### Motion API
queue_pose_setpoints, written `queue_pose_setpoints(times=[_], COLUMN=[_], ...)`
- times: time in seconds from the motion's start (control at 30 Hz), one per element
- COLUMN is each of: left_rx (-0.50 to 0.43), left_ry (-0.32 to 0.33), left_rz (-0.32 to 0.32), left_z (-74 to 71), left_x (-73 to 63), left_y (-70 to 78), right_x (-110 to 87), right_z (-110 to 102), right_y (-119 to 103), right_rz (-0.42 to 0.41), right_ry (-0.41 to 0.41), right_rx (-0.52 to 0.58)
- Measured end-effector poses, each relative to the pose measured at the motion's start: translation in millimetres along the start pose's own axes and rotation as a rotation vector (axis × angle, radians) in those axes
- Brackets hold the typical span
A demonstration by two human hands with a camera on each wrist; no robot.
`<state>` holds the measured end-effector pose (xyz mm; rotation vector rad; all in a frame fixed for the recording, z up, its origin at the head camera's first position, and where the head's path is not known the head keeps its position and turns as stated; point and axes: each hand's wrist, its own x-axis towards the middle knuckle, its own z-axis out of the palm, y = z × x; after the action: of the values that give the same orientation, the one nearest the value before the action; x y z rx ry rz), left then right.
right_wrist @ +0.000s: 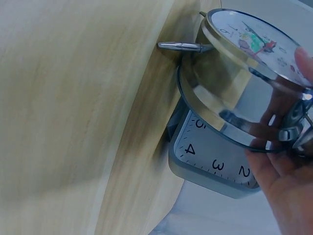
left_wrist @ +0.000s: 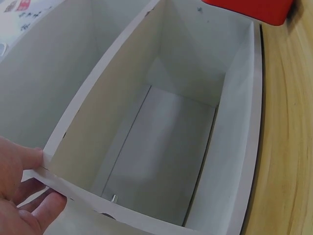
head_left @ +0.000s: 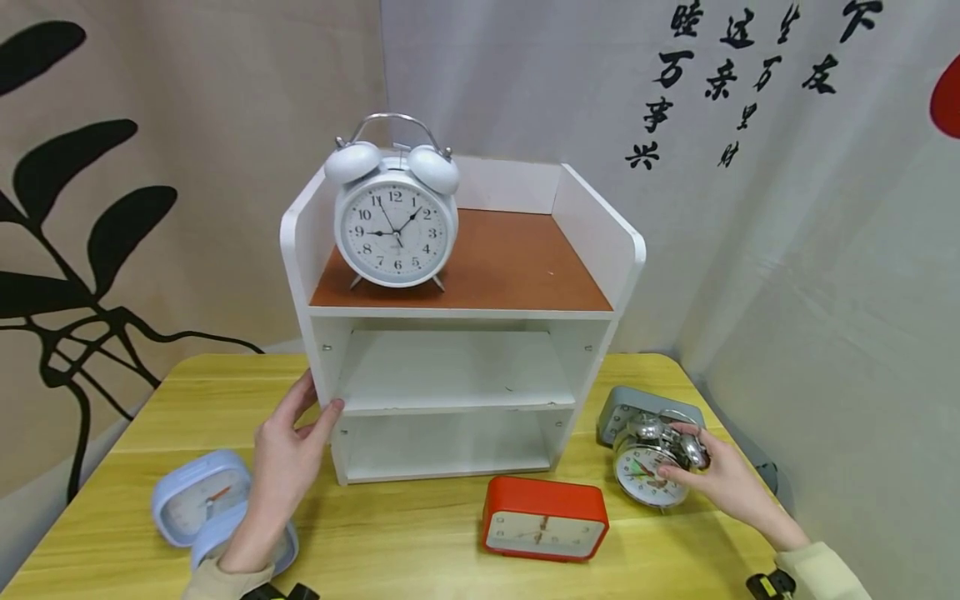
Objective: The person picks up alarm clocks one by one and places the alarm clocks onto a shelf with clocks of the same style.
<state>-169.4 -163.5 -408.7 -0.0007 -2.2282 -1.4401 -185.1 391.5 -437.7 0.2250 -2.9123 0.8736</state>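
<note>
A white shelf unit (head_left: 465, 315) with a brown top board stands on the table. My left hand (head_left: 288, 454) grips the front edge of its left side panel, the thumb at the middle board and the fingers round the outer face. At the right, my right hand (head_left: 723, 475) holds a silver twin-bell alarm clock (right_wrist: 234, 83), the thumb at its face and the fingers behind. Close behind that clock is a grey clock (head_left: 663, 402), partly hidden by it. A white twin-bell alarm clock (head_left: 397, 233) stands on the unit's top board, towards the left.
A red clock (head_left: 546, 518) sits on the wooden table (head_left: 405, 542) in front of the shelf unit. Two pale blue clocks, one farther back (head_left: 202, 500) and one partly behind my left forearm (head_left: 281, 550), are at the left. Curtains with printed characters hang behind.
</note>
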Motion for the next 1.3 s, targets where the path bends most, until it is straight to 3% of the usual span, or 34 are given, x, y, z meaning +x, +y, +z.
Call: queue_pose_setpoints(times=[0.47,0.9,1.3], left_rx=[0.009,0.018,0.024], left_ry=[-0.027,-0.031,-0.035], left_rz=[-0.018,-0.010,-0.005], left_z=[-1.4,-1.8,-2.3], left_x=[0.1,1.3,1.0], left_y=[-0.6,0.5,0.2], right_x=[-1.0,-5.5,-12.3], right_z=[-4,-28,-55], right_y=[-8,-34,-60], right_rz=[0.031,-0.171,-0.258], right_ry=[-0.015,0.133,0.186], right_rx=[-0.026,0.028,0.056])
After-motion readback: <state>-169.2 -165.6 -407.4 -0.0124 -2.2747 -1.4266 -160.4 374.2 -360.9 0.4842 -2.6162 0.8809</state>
